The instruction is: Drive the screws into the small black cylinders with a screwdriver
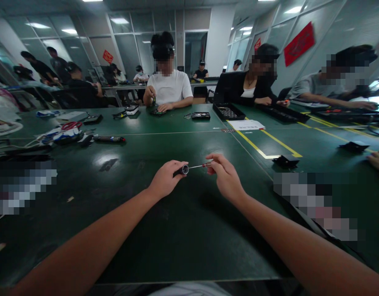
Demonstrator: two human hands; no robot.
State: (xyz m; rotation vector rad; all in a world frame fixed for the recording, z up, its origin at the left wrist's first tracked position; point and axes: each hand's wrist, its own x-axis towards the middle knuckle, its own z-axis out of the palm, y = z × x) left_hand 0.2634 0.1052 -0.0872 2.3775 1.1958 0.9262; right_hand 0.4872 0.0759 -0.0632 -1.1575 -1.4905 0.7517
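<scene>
Main risk I see: the bit (198, 166) is thin and only pinched at its far end by the right hand (224, 176), so a small twist or a misaligned push at the driver handle (180, 170) could flick it out of the fingers. If it drops, a part that small would be hard to spot on the dark green worktop (189, 230). Second risk: both hands are held up above the worktop with nothing bracing them, so any wobble goes straight into the joint between bit and handle, and the bit could seat crooked or jam.

Grip state: left hand (164, 180) is clenched around the handle, its open end facing right. Right grip is a fingertip pinch on the reddish end of the bit. I can't tell whether the bit's tip is already inside the handle's mouth or just touching it.

Looks: the handle is short, dark and cylindrical, with a bright metal ring at the mouth. The bit is a slim silver shaft with a red-orange collar near the right fingers. Both sit mid-frame, between the two hands and near the worktop's yellow tape line (253, 146).
</scene>
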